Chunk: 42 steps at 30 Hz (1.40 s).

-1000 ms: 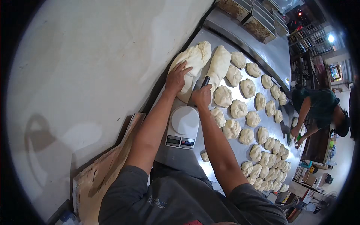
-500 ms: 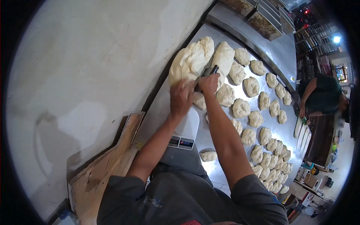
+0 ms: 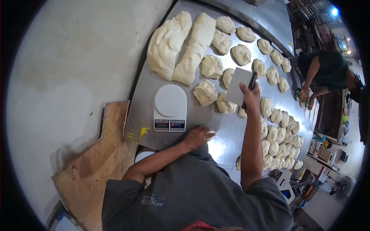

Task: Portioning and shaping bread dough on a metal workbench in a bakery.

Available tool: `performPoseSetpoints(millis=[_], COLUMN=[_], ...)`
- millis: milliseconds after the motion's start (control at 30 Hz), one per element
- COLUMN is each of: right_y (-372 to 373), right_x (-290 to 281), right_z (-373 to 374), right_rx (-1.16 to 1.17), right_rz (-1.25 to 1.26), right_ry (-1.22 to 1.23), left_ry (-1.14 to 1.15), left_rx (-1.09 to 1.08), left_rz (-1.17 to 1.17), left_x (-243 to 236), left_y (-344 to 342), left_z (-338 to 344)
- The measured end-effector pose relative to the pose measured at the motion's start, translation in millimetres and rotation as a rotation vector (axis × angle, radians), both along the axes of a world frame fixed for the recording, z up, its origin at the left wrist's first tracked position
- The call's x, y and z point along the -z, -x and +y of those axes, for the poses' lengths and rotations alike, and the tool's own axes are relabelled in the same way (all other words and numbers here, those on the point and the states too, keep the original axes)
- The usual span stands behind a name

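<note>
My right hand grips the black handle of a dough scraper, its flat metal blade held over several lumps of dough. Close to the table's near edge, my left hand is curled round a piece of dough; only a pale bit shows at the fingertips. A white kitchen scale with a bare round platform stands just beyond that hand. Farther off lie a big mass of dough and, right beside it, a long strip of dough. Cut lumps of dough sit to their right.
Rows of smaller dough pieces cover the right part of the steel table. A wall borders the left side, with a wooden board below it. At the far right another person works with both hands.
Both hands have left the big dough. My right hand has carried the scraper rightward over the lumps; my left has come back past the scale to the small dough piece. The view has shifted.
</note>
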State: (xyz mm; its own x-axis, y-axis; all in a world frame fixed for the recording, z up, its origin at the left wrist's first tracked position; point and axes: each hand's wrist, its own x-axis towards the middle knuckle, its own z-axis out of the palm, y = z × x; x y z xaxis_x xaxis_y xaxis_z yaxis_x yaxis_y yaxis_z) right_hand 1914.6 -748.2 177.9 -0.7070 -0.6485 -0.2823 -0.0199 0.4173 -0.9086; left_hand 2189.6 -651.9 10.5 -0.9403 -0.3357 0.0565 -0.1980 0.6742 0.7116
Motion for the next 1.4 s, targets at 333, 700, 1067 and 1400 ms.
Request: performPoseSetpoints(millis=[333, 700, 1067, 1400], right_y=[9, 58, 89, 53], right_x=[-4, -27, 68, 70], right_z=[82, -162, -431, -445], right_rx=[0.041, -0.3, -0.684, -1.021], right_rz=[-0.099, 0.25, 0.091, 0.276], right_ry=[-0.054, 0.044, -0.269, -0.446], left_ry=[0.156, 0.298, 0.194, 0.113], left_rx=[-0.22, -0.878, -0.933, -0.908], left_rz=[-0.177, 0.048, -0.257, 0.002], left_x=[-75, -80, -69, -40], left_y=[11, 44, 76, 79], left_z=[-43, -193, -247, -276])
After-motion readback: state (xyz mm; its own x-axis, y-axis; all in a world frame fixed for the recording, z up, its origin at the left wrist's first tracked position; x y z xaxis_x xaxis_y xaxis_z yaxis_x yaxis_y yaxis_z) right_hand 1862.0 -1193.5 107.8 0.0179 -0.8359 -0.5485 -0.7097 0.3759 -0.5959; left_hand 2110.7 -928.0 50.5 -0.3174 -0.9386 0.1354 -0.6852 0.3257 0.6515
